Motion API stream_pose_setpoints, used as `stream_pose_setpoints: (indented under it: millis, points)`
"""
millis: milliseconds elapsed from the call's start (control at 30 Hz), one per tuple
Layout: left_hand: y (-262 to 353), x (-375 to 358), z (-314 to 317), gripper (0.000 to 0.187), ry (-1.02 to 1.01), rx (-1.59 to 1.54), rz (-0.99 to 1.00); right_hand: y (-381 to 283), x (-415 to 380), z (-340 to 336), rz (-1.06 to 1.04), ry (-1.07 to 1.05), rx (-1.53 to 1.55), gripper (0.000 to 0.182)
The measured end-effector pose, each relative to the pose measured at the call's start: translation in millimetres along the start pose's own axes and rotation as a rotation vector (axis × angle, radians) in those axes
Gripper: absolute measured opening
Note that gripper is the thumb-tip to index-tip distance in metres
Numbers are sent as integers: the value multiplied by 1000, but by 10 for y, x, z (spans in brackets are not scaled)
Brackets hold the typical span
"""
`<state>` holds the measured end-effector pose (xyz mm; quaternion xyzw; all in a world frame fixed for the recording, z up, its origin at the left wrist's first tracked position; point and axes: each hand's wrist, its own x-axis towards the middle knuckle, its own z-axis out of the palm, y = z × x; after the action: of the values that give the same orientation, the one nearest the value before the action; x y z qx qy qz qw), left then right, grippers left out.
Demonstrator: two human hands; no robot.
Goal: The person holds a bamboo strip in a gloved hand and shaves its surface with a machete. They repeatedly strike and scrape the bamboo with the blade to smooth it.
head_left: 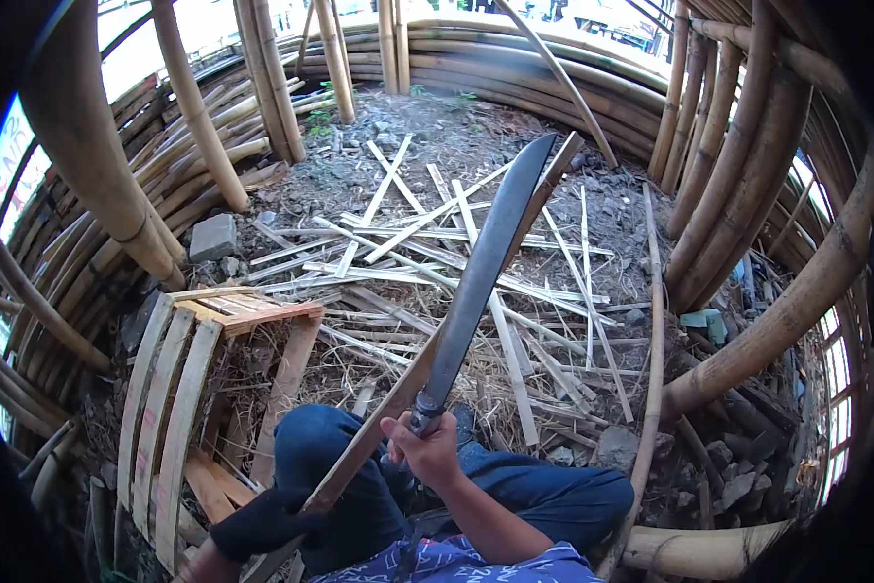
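My right hand is bare and wrapped round the dark handle of a machete. The long blade points up and away, its tip high over the ground. Behind it, nearly parallel, runs a long bamboo strip, which the blade overlaps for much of its length. My left hand, in a black glove, grips this strip near its lower end, beside my left knee. Both arms are over my lap, between my bent legs in blue trousers. Split pale strips lie criss-crossed on the ground ahead.
A slatted wooden crate stands at my left. Bamboo poles rise on both sides, and stacked bamboo borders the far end. A concrete block lies at the left; a thin pole and rubble lie at the right.
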<state>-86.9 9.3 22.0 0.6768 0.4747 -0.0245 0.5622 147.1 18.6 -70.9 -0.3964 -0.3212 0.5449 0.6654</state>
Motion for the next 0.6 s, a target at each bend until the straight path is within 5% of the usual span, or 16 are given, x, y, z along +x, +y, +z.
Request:
stream_pose_setpoints:
  millis: [200, 333, 600]
  points:
    - [127, 82, -20, 30, 88, 37, -176, -83, 39, -173, -29, -18, -114, 23]
    - [101, 160, -48, 35, 148, -37, -65, -150, 69, -445, -42, -116, -159, 38]
    - [238, 240, 27, 29, 155, 100, -104, -623, -94, -366, -248, -293, -1065, 42]
